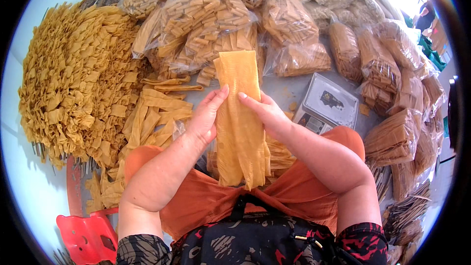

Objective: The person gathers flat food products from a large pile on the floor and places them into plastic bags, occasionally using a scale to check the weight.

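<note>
In front of my chest I hold a long, flat stack of folded yellow sheets (240, 118) that look like dried tofu skin. It stands nearly upright, its upper end away from me and its lower end over my lap. My left hand (210, 110) grips its left edge, thumb on the front face. My right hand (267, 113) holds the right edge the same way, thumb lying across the front. The fingers behind the stack are hidden. More loose yellow strips (154, 113) lie to the left of my left hand, and others (279, 159) are between my legs.
A large heap of yellow sheets (81, 78) on rods rises at the left. Clear bags of rolled pieces (196, 24) are piled ahead, and more filled bags (392, 137) line the right. A scale (329, 100) sits by my right knee; a red plastic stool (88, 238) stands lower left.
</note>
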`<control>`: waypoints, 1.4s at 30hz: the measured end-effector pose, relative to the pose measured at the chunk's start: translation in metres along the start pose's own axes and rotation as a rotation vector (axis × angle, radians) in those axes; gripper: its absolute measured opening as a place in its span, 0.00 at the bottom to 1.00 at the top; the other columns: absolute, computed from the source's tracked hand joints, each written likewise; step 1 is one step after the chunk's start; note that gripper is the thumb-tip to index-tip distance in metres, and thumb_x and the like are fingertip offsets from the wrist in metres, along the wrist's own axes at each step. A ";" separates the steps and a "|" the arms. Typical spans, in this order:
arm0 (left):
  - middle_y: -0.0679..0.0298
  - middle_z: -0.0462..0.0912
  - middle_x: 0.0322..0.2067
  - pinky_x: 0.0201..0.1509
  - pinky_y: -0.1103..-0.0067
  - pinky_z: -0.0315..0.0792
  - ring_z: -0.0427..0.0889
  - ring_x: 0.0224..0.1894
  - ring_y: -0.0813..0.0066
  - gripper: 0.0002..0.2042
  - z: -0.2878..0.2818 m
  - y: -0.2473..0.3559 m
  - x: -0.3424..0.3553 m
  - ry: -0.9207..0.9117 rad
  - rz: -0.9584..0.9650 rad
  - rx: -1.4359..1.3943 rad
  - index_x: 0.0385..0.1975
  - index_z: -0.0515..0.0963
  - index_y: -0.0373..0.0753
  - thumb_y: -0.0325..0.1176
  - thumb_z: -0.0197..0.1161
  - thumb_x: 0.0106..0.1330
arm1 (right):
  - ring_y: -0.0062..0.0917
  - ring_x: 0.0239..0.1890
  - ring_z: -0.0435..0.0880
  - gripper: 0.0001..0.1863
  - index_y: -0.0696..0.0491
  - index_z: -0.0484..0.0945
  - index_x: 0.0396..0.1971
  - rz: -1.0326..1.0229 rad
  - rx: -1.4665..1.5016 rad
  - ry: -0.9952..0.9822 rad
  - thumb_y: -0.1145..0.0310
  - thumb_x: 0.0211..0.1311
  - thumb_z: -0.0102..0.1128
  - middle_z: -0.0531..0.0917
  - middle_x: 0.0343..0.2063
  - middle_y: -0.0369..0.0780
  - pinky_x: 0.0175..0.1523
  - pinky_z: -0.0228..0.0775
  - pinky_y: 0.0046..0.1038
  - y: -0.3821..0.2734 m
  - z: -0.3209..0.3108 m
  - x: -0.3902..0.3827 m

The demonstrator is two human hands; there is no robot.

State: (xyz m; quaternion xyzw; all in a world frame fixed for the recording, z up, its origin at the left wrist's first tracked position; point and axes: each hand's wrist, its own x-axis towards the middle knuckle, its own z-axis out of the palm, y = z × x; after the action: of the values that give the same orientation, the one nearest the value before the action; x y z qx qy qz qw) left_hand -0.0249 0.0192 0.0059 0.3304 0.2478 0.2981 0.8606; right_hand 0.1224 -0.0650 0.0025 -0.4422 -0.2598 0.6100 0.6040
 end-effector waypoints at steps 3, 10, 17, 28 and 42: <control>0.58 0.74 0.51 0.54 0.72 0.75 0.76 0.51 0.70 0.18 0.016 -0.004 -0.006 0.050 0.124 0.133 0.53 0.67 0.38 0.39 0.57 0.69 | 0.25 0.49 0.79 0.25 0.55 0.69 0.56 -0.024 0.067 0.045 0.59 0.63 0.61 0.79 0.48 0.39 0.53 0.72 0.29 -0.003 -0.005 0.004; 0.60 0.69 0.59 0.61 0.71 0.69 0.71 0.59 0.69 0.30 0.002 -0.013 -0.002 -0.236 -0.155 0.087 0.66 0.57 0.43 0.56 0.45 0.71 | 0.26 0.48 0.78 0.22 0.54 0.69 0.55 -0.069 0.252 0.027 0.60 0.64 0.59 0.78 0.47 0.38 0.53 0.72 0.31 -0.007 -0.007 0.011; 0.59 0.66 0.61 0.63 0.70 0.66 0.69 0.61 0.67 0.34 0.008 -0.028 -0.007 -0.147 -0.150 0.298 0.66 0.54 0.40 0.60 0.43 0.69 | 0.23 0.45 0.78 0.22 0.54 0.69 0.53 -0.083 0.156 0.154 0.61 0.63 0.61 0.79 0.44 0.37 0.49 0.72 0.29 -0.005 -0.003 0.015; 0.59 0.70 0.54 0.57 0.72 0.70 0.72 0.55 0.69 0.28 0.015 -0.011 -0.001 0.064 0.215 0.242 0.62 0.57 0.41 0.44 0.59 0.67 | 0.24 0.48 0.77 0.37 0.58 0.61 0.60 -0.064 -0.167 -0.085 0.56 0.56 0.67 0.76 0.49 0.41 0.51 0.71 0.27 -0.002 -0.004 0.003; 0.65 0.75 0.51 0.56 0.75 0.68 0.72 0.53 0.74 0.20 -0.039 -0.066 0.025 -0.155 -0.191 1.047 0.57 0.71 0.43 0.41 0.58 0.66 | 0.24 0.42 0.80 0.32 0.58 0.70 0.54 -0.036 -0.569 0.212 0.61 0.50 0.71 0.81 0.43 0.41 0.48 0.71 0.27 -0.051 -0.084 -0.050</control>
State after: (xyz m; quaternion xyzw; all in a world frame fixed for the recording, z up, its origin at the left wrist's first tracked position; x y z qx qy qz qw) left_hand -0.0088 0.0123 -0.0730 0.7122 0.3280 0.0298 0.6199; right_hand 0.2140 -0.1246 0.0170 -0.6502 -0.3638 0.4524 0.4902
